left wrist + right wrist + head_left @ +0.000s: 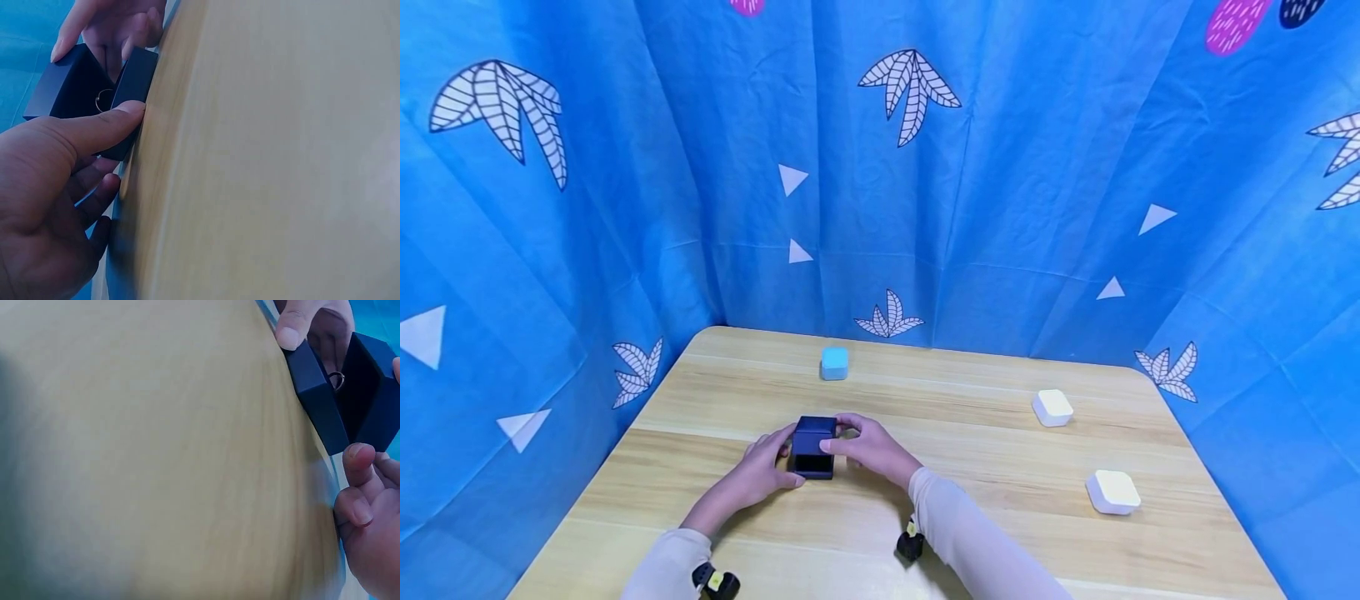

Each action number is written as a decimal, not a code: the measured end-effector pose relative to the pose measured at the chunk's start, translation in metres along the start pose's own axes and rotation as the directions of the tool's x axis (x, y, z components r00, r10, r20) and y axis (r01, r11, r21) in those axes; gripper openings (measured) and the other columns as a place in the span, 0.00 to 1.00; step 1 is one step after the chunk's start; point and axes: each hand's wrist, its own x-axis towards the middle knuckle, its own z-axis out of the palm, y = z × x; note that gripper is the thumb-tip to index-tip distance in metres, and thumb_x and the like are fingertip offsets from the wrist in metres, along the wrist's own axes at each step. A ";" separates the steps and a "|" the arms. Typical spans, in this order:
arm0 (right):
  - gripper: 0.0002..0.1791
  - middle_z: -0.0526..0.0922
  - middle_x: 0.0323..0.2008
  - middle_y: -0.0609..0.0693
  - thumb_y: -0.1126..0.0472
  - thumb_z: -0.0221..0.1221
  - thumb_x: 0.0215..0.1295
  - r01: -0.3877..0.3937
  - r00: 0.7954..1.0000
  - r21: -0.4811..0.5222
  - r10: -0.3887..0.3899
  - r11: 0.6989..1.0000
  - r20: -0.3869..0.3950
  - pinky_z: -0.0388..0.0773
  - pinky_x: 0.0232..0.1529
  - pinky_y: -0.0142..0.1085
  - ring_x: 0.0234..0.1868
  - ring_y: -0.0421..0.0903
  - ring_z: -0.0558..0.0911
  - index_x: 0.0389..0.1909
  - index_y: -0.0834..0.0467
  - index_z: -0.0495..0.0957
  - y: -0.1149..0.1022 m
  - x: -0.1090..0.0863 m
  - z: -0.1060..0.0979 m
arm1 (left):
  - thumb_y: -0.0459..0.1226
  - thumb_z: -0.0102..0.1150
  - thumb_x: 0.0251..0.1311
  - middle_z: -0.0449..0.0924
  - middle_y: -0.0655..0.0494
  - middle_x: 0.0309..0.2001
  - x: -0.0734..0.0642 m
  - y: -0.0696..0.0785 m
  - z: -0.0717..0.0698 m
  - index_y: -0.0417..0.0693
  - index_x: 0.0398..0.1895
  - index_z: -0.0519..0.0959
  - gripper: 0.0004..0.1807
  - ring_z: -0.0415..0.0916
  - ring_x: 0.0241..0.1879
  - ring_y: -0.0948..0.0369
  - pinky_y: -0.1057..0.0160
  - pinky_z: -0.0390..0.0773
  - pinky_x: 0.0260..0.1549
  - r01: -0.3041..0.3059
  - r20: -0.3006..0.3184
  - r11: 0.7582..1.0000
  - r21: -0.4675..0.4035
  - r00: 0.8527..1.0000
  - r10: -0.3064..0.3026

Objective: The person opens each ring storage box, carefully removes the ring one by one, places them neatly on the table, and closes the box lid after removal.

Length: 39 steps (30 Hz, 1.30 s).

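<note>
Half-open dk box (815, 433) w/ ring (342, 380)

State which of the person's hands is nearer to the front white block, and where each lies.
Right. The right hand is left of the front white block, holding the dark box; the left hand is farther left, at the box's other side.

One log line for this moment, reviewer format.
box: partly open | left hand: grips base | right hand: holds lid | ring: visible inside | blue block: beyond box
</note>
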 end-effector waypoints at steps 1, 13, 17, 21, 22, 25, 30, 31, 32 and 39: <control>0.37 0.80 0.46 0.48 0.42 0.70 0.57 -0.003 1.000 0.013 0.003 1.000 0.002 0.72 0.26 0.34 0.25 0.45 0.72 0.65 0.53 0.73 0.000 0.001 0.000 | 0.42 0.78 0.47 0.79 0.50 0.56 0.000 0.000 0.000 0.49 0.77 0.61 0.52 0.70 0.56 0.50 0.39 0.63 0.63 0.003 -0.001 1.000 0.000 1.000 -0.003; 0.38 0.71 0.21 0.45 0.35 0.67 0.57 -0.063 0.998 0.053 0.064 0.997 -0.022 0.63 0.21 0.32 0.18 0.42 0.64 0.62 0.53 0.75 -0.005 0.004 0.000 | 0.42 0.78 0.48 0.78 0.48 0.60 -0.001 0.001 0.000 0.46 0.77 0.60 0.53 0.71 0.57 0.51 0.39 0.63 0.64 -0.008 0.000 1.000 0.006 1.000 0.008; 0.39 0.70 0.21 0.44 0.34 0.66 0.58 -0.072 0.996 0.055 0.075 0.996 -0.045 0.62 0.21 0.33 0.18 0.41 0.63 0.62 0.55 0.75 -0.006 0.004 0.002 | 0.43 0.78 0.48 0.77 0.49 0.61 -0.001 0.001 -0.001 0.46 0.78 0.60 0.53 0.71 0.57 0.52 0.39 0.64 0.63 -0.005 0.005 1.000 0.003 1.000 0.005; 0.38 0.66 0.17 0.44 0.33 0.64 0.59 -0.072 0.995 0.056 0.075 0.996 -0.071 0.61 0.19 0.33 0.17 0.42 0.62 0.61 0.56 0.76 -0.008 0.004 0.005 | 0.42 0.78 0.48 0.78 0.51 0.59 0.000 0.000 -0.001 0.47 0.78 0.60 0.53 0.71 0.55 0.54 0.40 0.64 0.62 -0.005 0.002 1.000 0.005 1.000 0.005; 0.38 0.66 0.17 0.44 0.33 0.64 0.59 -0.070 0.994 0.063 0.075 0.996 -0.077 0.60 0.19 0.33 0.16 0.42 0.62 0.61 0.56 0.76 -0.008 0.004 0.005 | 0.42 0.78 0.48 0.78 0.51 0.59 0.000 0.000 -0.001 0.47 0.78 0.60 0.53 0.72 0.55 0.54 0.40 0.64 0.62 -0.008 0.000 1.000 0.008 1.000 0.008; 0.40 0.73 0.22 0.46 0.33 0.64 0.60 -0.045 0.995 0.071 0.051 0.996 -0.083 0.63 0.20 0.33 0.18 0.43 0.65 0.64 0.57 0.74 -0.007 0.005 0.006 | 0.42 0.78 0.47 0.78 0.50 0.59 0.001 0.001 0.000 0.46 0.77 0.61 0.53 0.72 0.54 0.55 0.40 0.64 0.63 -0.012 -0.005 1.000 0.016 1.000 0.012; 0.44 0.82 0.52 0.52 0.35 0.64 0.61 0.015 0.995 0.061 -0.009 0.998 -0.101 0.74 0.29 0.34 0.23 0.44 0.73 0.70 0.59 0.69 -0.002 0.005 0.005 | 0.42 0.79 0.47 0.77 0.51 0.61 0.000 0.001 0.001 0.45 0.76 0.62 0.52 0.72 0.53 0.55 0.42 0.66 0.60 -0.011 -0.007 1.000 0.013 1.000 0.011; 0.45 0.81 0.56 0.53 0.35 0.64 0.61 0.020 0.994 0.060 -0.014 0.998 -0.105 0.75 0.30 0.34 0.24 0.44 0.74 0.70 0.59 0.68 -0.001 0.005 0.006 | 0.41 0.78 0.47 0.77 0.51 0.62 0.000 0.001 0.001 0.45 0.76 0.62 0.52 0.72 0.53 0.55 0.43 0.66 0.59 -0.007 -0.006 1.000 0.009 1.000 0.007; 0.45 0.80 0.58 0.54 0.35 0.64 0.61 0.024 0.994 0.061 -0.017 0.998 -0.108 0.76 0.31 0.35 0.24 0.44 0.75 0.71 0.59 0.68 0.000 0.006 0.006 | 0.41 0.78 0.47 0.76 0.51 0.62 0.000 0.001 0.001 0.46 0.76 0.62 0.52 0.72 0.53 0.55 0.43 0.67 0.59 -0.003 -0.005 1.000 0.004 1.000 0.003; 0.43 0.80 0.58 0.55 0.38 0.65 0.62 0.037 0.992 0.076 -0.028 0.996 -0.121 0.78 0.31 0.36 0.26 0.45 0.77 0.71 0.59 0.68 0.000 0.005 0.007 | 0.41 0.78 0.48 0.76 0.52 0.62 0.000 0.002 0.001 0.46 0.77 0.62 0.52 0.71 0.54 0.55 0.44 0.68 0.58 0.016 -0.001 1.000 0.000 1.000 -0.016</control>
